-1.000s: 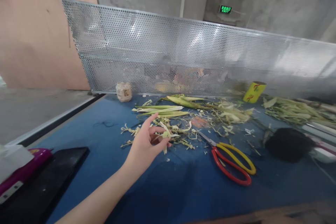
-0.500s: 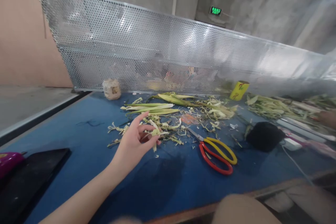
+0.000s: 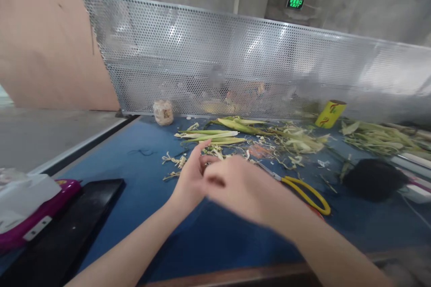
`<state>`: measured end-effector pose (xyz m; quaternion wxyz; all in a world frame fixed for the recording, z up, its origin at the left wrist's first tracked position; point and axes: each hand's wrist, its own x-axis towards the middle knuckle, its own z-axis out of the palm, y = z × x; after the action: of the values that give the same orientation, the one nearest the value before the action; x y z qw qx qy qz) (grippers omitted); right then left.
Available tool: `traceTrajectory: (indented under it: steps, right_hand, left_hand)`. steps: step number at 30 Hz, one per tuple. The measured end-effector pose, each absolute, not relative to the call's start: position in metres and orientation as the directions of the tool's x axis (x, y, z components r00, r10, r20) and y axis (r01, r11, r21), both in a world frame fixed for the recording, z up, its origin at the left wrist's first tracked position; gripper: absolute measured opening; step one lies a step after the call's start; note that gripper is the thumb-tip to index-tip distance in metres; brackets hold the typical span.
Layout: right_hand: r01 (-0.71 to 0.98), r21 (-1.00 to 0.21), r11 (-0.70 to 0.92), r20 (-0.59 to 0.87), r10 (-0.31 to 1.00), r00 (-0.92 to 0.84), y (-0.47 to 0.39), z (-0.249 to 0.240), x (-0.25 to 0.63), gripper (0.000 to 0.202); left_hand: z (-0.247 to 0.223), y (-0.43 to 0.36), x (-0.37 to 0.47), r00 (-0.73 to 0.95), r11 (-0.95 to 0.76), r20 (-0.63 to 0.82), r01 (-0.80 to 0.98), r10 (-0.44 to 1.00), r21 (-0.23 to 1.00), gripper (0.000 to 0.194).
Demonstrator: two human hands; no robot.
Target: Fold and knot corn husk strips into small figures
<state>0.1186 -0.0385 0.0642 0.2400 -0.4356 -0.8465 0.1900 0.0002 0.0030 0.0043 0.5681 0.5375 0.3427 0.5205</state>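
Observation:
My left hand (image 3: pixel 191 175) is raised over the blue tabletop (image 3: pixel 151 215), its fingers curled and partly hidden. Against it, my right hand (image 3: pixel 235 184) is closed in a pinch and smeared by motion. Whatever lies between the fingertips is covered. Just beyond the hands are pale knotted plant strips (image 3: pixel 175 160), which look like twisted husk, and long green-white leaves (image 3: pixel 218 135). Scissors (image 3: pixel 326 206) with yellow and red handles lie partly under my right forearm.
A black round object (image 3: pixel 373 179) and heaped leaves (image 3: pixel 373 136) are at right. A yellow can (image 3: pixel 331 114) and whitish lump (image 3: pixel 163 112) stand before the perforated metal panel (image 3: pixel 188 54). At left lie a black tray-like slab (image 3: pixel 84 215) and purple device (image 3: pixel 40 219).
My right hand has come in from the lower right to meet my left hand, covering the pale strip seen at its fingers. The view has turned left, showing more of the purple device.

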Motion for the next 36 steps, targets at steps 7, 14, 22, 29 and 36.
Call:
traceTrajectory:
  steps: [7, 14, 22, 29, 36]
  right_hand:
    - [0.450, -0.841, 0.301, 0.112, 0.910, -0.399, 0.026, 0.041, 0.157, 0.030]
    - [0.270, -0.931, 0.246, 0.098, 0.880, -0.464, 0.022, 0.041, 0.166, 0.017]
    - [0.224, -0.939, 0.260, 0.141, 0.887, -0.440, 0.019, 0.032, 0.167, 0.021]
    - [0.123, -0.941, 0.314, 0.273, 0.923, -0.271, 0.015, 0.030, 0.168, 0.023]
    - [-0.012, -0.963, 0.270, 0.270, 0.958, -0.095, 0.023, 0.024, 0.167, 0.025]
  left_hand:
    - [0.004, 0.000, 0.003, 0.434, -0.056, 0.186, -0.295, 0.882, 0.954, 0.071]
    - [0.002, 0.004, 0.001, 0.385, -0.024, 0.108, -0.217, 0.917, 0.976, 0.077]
    - [0.006, 0.000, 0.000, 0.380, -0.098, 0.113, -0.060, 0.918, 0.993, 0.065]
    - [0.009, -0.001, 0.002, 0.414, -0.151, 0.149, -0.028, 0.898, 0.988, 0.063]
    - [0.013, -0.002, 0.000, 0.385, -0.134, 0.152, -0.072, 0.910, 0.988, 0.058]
